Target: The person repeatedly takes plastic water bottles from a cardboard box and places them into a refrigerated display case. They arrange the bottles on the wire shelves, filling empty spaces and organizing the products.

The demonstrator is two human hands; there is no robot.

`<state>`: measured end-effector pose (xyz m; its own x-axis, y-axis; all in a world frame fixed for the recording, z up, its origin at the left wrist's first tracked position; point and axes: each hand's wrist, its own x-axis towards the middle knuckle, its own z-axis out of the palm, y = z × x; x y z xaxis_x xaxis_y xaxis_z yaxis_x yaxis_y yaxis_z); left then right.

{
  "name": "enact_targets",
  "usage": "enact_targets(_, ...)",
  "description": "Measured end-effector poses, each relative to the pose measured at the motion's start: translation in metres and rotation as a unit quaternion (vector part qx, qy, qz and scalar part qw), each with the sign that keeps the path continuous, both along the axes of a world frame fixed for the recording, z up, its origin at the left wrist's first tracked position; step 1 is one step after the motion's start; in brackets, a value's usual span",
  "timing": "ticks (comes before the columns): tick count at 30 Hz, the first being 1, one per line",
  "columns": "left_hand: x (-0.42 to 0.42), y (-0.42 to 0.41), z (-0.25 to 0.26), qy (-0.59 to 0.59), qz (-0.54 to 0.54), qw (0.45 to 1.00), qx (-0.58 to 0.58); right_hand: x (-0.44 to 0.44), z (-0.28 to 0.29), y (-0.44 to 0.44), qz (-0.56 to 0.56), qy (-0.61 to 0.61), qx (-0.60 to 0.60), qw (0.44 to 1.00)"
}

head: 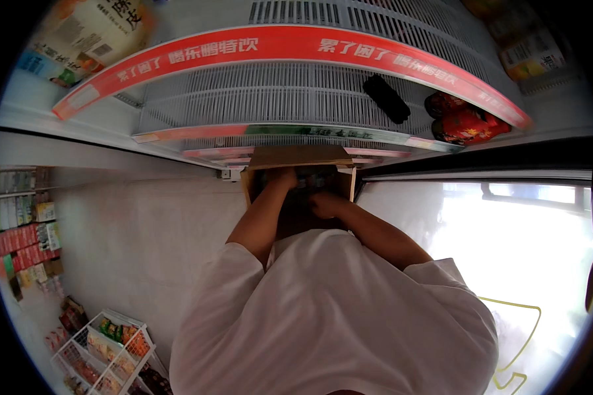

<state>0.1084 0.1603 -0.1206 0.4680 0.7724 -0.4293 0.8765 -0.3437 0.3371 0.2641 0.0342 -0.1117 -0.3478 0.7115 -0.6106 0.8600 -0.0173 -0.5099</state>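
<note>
An open cardboard box stands before me, against the lower front of a wire-shelved display cooler. Both hands reach down into it. My left hand is inside near the far side, its fingers lost in shadow. Closer to my body, my right hand bends inward at the box's right half, with its fingertips hidden. Between and beyond the hands lie dark, faintly shiny items, too dim to identify. Whether either hand grips one of them does not show.
Above the box, wire shelves carry a red printed strip. A black object and red-labelled bottles lie on the shelf at right. A glass door stands to the right. Lower left, a white wire rack holds packaged snacks.
</note>
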Motion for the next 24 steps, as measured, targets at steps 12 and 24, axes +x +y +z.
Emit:
enact_targets(12,-0.071,-0.086,0.009,-0.178,-0.030,0.979,0.092,-0.012,0.007,0.005,-0.027,-0.009,-0.007,1.000)
enact_targets(24,-0.104,-0.104,0.194,-0.264,0.005,0.929,0.259,-0.048,0.111,0.020,-0.098,0.292,0.230,0.923)
